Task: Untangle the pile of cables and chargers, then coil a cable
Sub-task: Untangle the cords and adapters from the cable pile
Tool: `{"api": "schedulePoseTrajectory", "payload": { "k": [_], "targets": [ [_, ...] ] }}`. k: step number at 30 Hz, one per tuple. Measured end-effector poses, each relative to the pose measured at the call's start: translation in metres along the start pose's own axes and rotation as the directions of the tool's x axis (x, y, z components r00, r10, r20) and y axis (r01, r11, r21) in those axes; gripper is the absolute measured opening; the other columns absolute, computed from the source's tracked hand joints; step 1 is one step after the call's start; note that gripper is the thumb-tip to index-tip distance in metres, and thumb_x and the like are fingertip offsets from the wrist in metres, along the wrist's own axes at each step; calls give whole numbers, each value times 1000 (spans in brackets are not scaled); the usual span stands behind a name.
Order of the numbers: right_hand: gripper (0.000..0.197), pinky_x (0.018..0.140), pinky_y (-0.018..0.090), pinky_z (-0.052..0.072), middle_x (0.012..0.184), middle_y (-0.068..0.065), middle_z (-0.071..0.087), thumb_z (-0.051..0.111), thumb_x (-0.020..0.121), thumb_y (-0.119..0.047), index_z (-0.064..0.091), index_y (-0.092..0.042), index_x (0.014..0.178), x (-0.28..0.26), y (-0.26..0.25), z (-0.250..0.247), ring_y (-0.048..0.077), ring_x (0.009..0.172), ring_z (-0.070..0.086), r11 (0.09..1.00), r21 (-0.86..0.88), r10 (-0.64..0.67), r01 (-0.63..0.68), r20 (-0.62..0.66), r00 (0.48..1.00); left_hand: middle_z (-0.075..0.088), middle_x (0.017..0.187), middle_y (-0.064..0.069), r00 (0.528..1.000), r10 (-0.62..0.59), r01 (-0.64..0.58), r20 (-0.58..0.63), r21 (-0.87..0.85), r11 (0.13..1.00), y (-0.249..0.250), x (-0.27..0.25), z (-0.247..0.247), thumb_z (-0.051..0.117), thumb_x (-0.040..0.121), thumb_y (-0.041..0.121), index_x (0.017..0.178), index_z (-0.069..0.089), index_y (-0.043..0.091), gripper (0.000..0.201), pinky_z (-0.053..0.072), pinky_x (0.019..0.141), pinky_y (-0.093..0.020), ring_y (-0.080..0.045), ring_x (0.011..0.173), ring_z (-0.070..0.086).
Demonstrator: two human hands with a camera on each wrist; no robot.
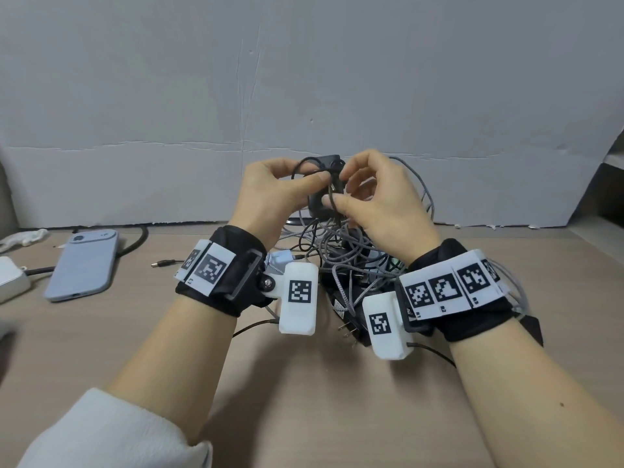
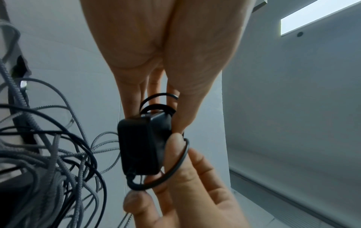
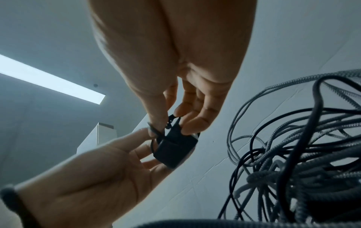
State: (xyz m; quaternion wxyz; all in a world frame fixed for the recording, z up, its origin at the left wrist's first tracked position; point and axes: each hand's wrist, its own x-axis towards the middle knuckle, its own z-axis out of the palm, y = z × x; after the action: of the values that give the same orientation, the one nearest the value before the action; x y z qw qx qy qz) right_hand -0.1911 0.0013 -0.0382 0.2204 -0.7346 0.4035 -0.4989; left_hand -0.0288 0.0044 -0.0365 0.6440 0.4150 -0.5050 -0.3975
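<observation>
Forearms fill the foreground, a white fleece sleeve (image 1: pixel 111 434) on the left one, and both wrists wear black straps carrying white blocks printed with black-and-white square code markers; no readable words on them. Up above the light wooden bench (image 1: pixel 304 400), the left hand (image 1: pixel 270 190) and right hand (image 1: pixel 381 197) meet around a small black rectangular plastic charger block (image 2: pixel 140 146), lifted clear of the pile. A thin black round cable (image 2: pixel 175 166) loops about the block: the left hand's fingers curl behind the charger, thumb and forefinger pinching a loop, while the right hand's thumb and fingertips pinch another loop of that same cable at the block's side. No label shows on the charger. Just beneath and beyond the hands sits the tangled heap of grey braided cords and thin black cables (image 1: pixel 354 255), spilling over dark power bricks, one with bare metal plug prongs. Off to the left, well apart, a pale blue smartphone (image 1: pixel 82 265) lies face down beside a white adapter (image 1: pixel 10 278).
</observation>
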Motion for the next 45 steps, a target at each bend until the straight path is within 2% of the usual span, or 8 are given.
{"api": "schedulePoseTrajectory", "payload": {
  "k": [11, 14, 16, 22, 28, 34, 39, 45],
  "targets": [
    [9, 80, 32, 47, 92, -3, 62, 66, 95, -24, 65, -15, 93, 1, 7, 5, 19, 90, 58, 934, -354, -85, 50, -84, 993, 71, 78, -4, 1000, -8, 8, -5, 49, 999, -11, -1, 9, 77, 85, 2, 89, 64, 5, 14, 58, 60, -25, -18, 69, 73],
    [8, 79, 42, 55, 89, 2, 69, 64, 96, -19, 67, -13, 92, 5, 6, -1, 26, 83, 67, 955, -296, -12, -18, -100, 995, 69, 101, -2, 991, 107, -90, -84, 181, 979, -19, 5, 7, 82, 83, 16, 97, 63, 16, 24, 61, 79, -36, -23, 96, 72],
    [8, 72, 41, 61, 80, 3, 71, 64, 96, -15, 68, -13, 89, 6, 4, -6, 23, 74, 71, 978, -191, 57, -78, -114, 992, 66, 110, 0, 984, 137, -113, -114, 190, 975, -18, 5, 3, 82, 83, 17, 112, 58, 19, 37, 60, 74, -30, -24, 104, 69],
    [7, 63, 35, 62, 77, 10, 71, 60, 94, -2, 65, -7, 94, 4, -5, -8, 22, 67, 74, 969, 181, 188, -166, -112, 976, 66, 114, -8, 979, 201, -187, -40, 228, 955, -17, 5, 3, 74, 90, 11, 107, 59, 14, 23, 58, 63, -27, -33, 94, 72],
    [12, 69, 46, 61, 72, 0, 67, 66, 82, -21, 65, -27, 92, 3, -3, -4, 21, 66, 67, 995, 10, 100, -99, -102, 990, 65, 114, -9, 971, 238, -232, 8, 248, 941, -14, 2, 8, 73, 90, 7, 103, 59, 10, 19, 60, 64, -27, -18, 74, 70],
    [8, 71, 46, 60, 71, 1, 69, 71, 87, -25, 67, -22, 80, 5, 2, -6, 22, 67, 69, 989, -51, 128, -140, -196, 972, 64, 113, -7, 968, 251, -245, 8, 244, 938, -15, 1, 9, 71, 91, 5, 101, 59, 13, 18, 58, 61, -24, -9, 65, 70],
    [9, 71, 41, 64, 85, 9, 73, 58, 100, -18, 60, -10, 97, 5, 2, -2, 18, 71, 75, 964, 135, 244, -229, -105, 964, 63, 110, -1, 959, 283, -265, -29, 272, 925, -17, 4, 6, 69, 92, 4, 100, 59, 16, 18, 58, 61, -23, -1, 69, 67],
    [4, 79, 46, 62, 92, 10, 74, 56, 102, -19, 53, -19, 99, 6, 2, 1, 20, 79, 76, 958, 217, 227, -186, -185, 956, 66, 115, -6, 979, 195, -204, 58, 259, 944, -16, 3, 5, 69, 94, 11, 100, 57, 16, 14, 61, 70, -31, -21, 81, 69]
  ]
}}
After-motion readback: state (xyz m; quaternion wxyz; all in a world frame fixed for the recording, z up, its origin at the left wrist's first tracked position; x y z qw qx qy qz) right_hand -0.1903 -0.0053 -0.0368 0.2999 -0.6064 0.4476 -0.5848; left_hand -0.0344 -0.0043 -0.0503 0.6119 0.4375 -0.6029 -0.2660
